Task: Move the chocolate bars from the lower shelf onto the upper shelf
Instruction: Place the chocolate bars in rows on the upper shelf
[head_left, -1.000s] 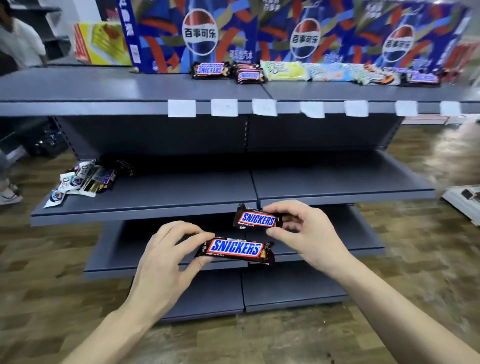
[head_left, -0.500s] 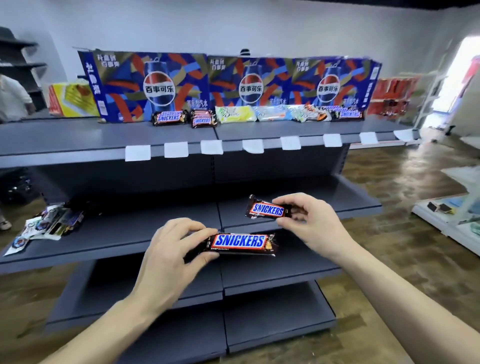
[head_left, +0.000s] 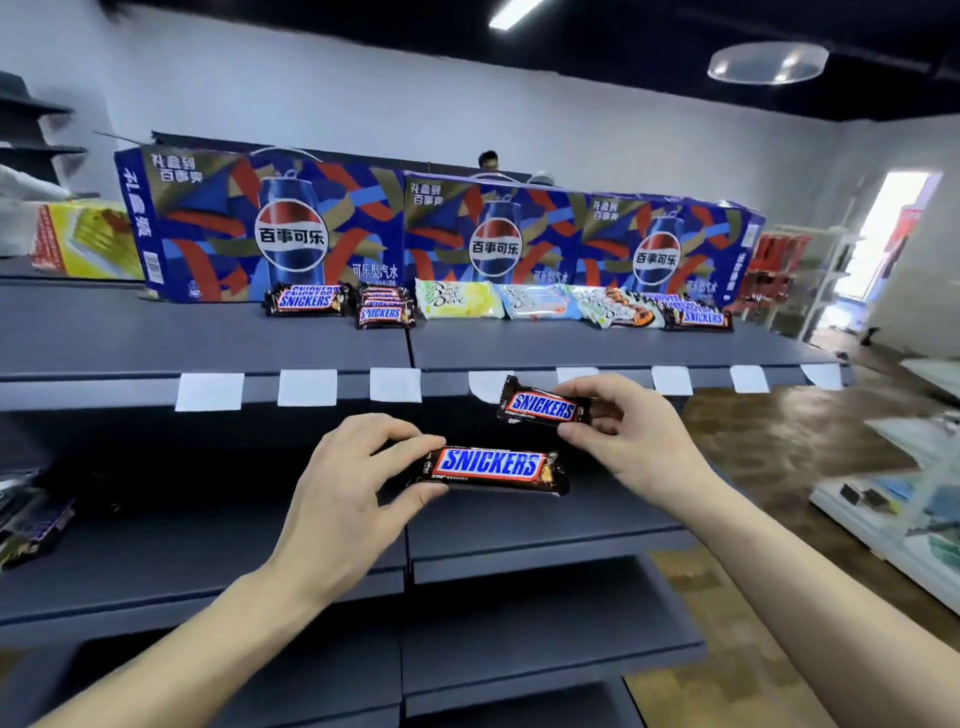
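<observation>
My left hand pinches the left end of a long Snickers bar, held level in front of the lower shelves. My right hand pinches the right end of a smaller Snickers bar, raised to just below the front edge of the upper shelf. On that shelf lie a Snickers bar, a stack of small Snickers bars, pale Dove packs and more Snickers at the right.
Three Pepsi cartons stand along the back of the upper shelf, with a yellow box at the left. White price tags line the shelf edge. Loose wrappers lie on the lower shelf at far left. A person's head shows behind the cartons.
Both hands have risen with their bars toward the upper shelf's edge. The view has tilted up, so the ceiling shows and the floor has dropped out.
</observation>
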